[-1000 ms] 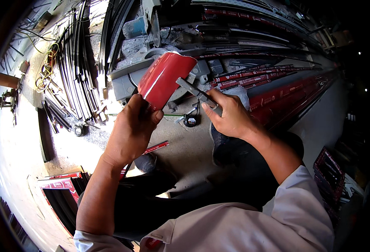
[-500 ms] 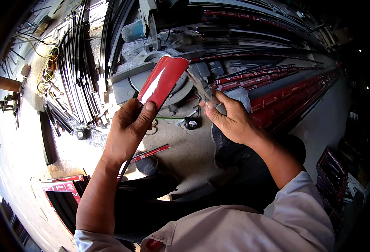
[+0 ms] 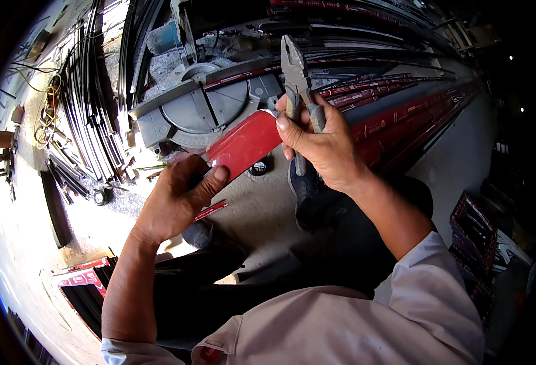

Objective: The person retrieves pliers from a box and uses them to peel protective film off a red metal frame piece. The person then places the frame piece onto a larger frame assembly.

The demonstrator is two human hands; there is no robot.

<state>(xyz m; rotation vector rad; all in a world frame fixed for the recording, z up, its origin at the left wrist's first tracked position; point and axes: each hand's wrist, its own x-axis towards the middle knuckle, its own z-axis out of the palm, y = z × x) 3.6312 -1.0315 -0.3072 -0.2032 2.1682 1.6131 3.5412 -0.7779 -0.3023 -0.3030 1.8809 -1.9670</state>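
My left hand [image 3: 179,194] is closed round the near end of a short, flat piece covered in glossy red film [image 3: 246,143], its thumb lying on the red face. The piece slants up to the right. In my right hand [image 3: 329,143] is a pair of worn grey pliers [image 3: 295,70], jaws pointing up and handles between the fingers. The right fingertips meet or nearly meet the far end of the red piece; whether they touch it I cannot tell. Past both hands stands a mitre saw [image 3: 204,109] with a round grey table.
Long dark profiles [image 3: 91,103] lie in a bundle at the left. Red-wrapped lengths [image 3: 395,125] are stacked at the right. A tape measure [image 3: 259,167] rests on the floor beyond the red piece. Short red-edged pieces [image 3: 85,280] are piled at the lower left.
The pliers have come off the red piece's far end and now point upward. The red piece has tipped lower and to the right. The view has shifted slightly.
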